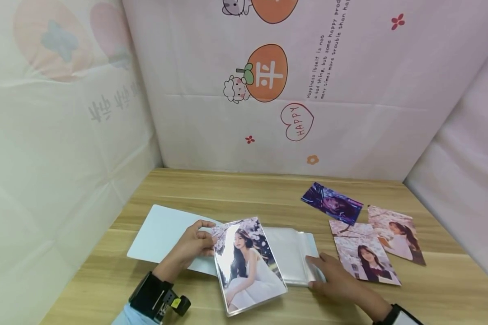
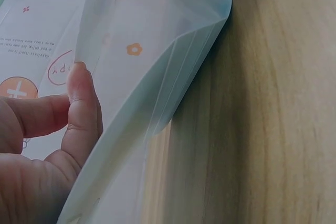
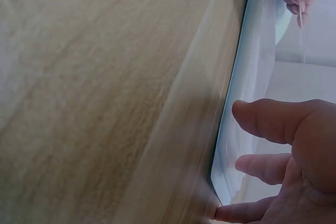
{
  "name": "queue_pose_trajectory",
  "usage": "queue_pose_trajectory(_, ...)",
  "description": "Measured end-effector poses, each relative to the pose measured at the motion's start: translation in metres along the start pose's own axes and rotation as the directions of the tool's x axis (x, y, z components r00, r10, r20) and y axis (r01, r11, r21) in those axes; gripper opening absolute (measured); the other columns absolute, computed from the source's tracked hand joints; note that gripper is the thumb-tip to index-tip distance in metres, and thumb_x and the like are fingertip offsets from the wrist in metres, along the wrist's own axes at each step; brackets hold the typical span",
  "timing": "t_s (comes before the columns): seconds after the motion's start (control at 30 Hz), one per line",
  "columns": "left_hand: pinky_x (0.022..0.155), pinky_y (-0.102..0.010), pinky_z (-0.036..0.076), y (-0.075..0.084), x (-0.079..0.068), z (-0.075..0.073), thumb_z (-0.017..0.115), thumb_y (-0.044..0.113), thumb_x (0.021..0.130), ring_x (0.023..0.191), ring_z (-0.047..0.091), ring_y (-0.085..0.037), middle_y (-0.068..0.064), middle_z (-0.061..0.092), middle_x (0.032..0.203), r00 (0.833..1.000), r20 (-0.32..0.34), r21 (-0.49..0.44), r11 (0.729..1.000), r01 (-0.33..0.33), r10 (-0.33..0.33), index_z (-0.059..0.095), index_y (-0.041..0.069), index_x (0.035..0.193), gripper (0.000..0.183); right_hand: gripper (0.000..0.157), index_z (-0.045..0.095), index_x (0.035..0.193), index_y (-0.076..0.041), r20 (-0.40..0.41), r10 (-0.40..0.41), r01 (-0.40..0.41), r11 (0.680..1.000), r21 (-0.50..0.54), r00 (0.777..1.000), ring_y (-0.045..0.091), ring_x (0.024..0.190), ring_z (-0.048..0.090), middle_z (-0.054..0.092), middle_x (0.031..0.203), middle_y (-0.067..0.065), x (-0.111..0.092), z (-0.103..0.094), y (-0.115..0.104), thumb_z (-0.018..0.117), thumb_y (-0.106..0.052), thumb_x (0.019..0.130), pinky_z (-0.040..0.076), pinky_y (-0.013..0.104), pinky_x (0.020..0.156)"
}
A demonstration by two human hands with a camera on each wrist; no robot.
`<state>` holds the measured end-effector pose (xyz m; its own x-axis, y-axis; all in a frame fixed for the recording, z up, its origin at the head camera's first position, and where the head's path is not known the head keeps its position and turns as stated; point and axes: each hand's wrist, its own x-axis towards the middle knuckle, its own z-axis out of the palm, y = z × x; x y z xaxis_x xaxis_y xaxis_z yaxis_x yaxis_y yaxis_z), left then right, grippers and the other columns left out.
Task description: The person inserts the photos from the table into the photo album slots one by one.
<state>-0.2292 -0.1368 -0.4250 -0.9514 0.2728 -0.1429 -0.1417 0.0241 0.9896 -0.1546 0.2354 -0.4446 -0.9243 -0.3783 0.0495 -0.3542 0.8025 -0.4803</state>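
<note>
We saw the left hand (image 1: 195,241) curled at the ten o'clock edge of the sleeved picture (image 1: 250,289), thumb and fingers pinched together on that margin; we judged this edge hold to be chosen because it left the printed face uncovered. The right hand (image 1: 336,280) lay at the album (image 1: 315,243), on its four o'clock edge, thumb and fingers spread apart and touching the border, presumably to steady it; the right wrist view was too oblique for us to tell whether any film sat between those fingers.

The sleeved picture stood tilted over the album's middle, between the hands; its clear covering, streaked with glare, held a print of a seated figure in white, and we could not tell whether it was bound in or loose. Beneath it the album lay open; its pale cover (image 1: 162,239) stretched toward nine o'clock, and its clear pockets (image 1: 286,255) toward three, where we made out no print in the uppermost.

Farther out, around one o'clock from the right hand, we found a purple card (image 1: 329,203), a dark-jacket print (image 1: 366,257) and a ponytail print (image 1: 398,234), all unsleeved on the wooden table (image 1: 227,194); the purple card overlapped the dark-jacket print's top.
</note>
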Motion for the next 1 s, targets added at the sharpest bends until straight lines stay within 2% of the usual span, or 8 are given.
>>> queue_pose_trajectory(0.33, 0.055, -0.027, 0.051, 0.000, 0.000, 0.001, 0.056, -0.007, 0.087, 0.064, 0.055, -0.017, -0.007, 0.055, 0.074, 0.999, -0.027, 0.006, 1.000, -0.026, 0.027, 0.039, -0.002, 0.124, 0.041, 0.060, 0.054, 0.125, 0.002, -0.010, 0.020, -0.020, 1.000, -0.017, 1.000, 0.051, 0.108, 0.044, 0.045, 0.117, 0.040, -0.002, 0.004, 0.002, 0.076, -0.024, 0.074, 0.038, 0.062, 0.086)
queue_pose_trajectory(0.6, 0.059, -0.031, 0.054, 0.003, -0.012, -0.016, 0.050, -0.010, 0.086, 0.063, 0.056, -0.020, -0.008, 0.049, 0.074, 0.994, -0.105, -0.069, 0.996, -0.049, 0.041, 0.034, -0.001, 0.122, 0.040, 0.061, 0.054, 0.125, 0.000, -0.001, 0.027, -0.027, 0.999, -0.031, 1.000, 0.048, 0.107, 0.046, 0.046, 0.118, 0.035, 0.000, 0.001, 0.001, 0.076, -0.024, 0.074, 0.039, 0.060, 0.086)
queue_pose_trajectory(0.8, 0.064, -0.032, 0.054, 0.008, -0.025, -0.029, 0.046, -0.011, 0.087, 0.072, 0.058, -0.021, -0.012, 0.050, 0.085, 0.979, -0.200, -0.100, 0.993, -0.061, 0.040, 0.029, 0.001, 0.121, 0.040, 0.060, 0.054, 0.126, -0.001, 0.006, 0.040, -0.040, 0.999, -0.028, 0.999, 0.049, 0.109, 0.044, 0.045, 0.119, 0.036, 0.000, 0.002, 0.001, 0.076, -0.024, 0.075, 0.037, 0.061, 0.087)
queue_pose_trajectory(1.0, 0.070, -0.036, 0.054, 0.011, -0.038, -0.039, 0.042, -0.012, 0.089, 0.079, 0.060, -0.020, -0.020, 0.051, 0.102, 0.958, -0.279, -0.133, 0.985, -0.106, 0.065, 0.024, 0.004, 0.117, 0.037, 0.060, 0.053, 0.126, -0.001, 0.009, 0.038, -0.038, 0.999, -0.015, 0.999, 0.050, 0.110, 0.043, 0.044, 0.120, 0.037, 0.000, 0.003, 0.001, 0.076, -0.024, 0.076, 0.037, 0.062, 0.087)
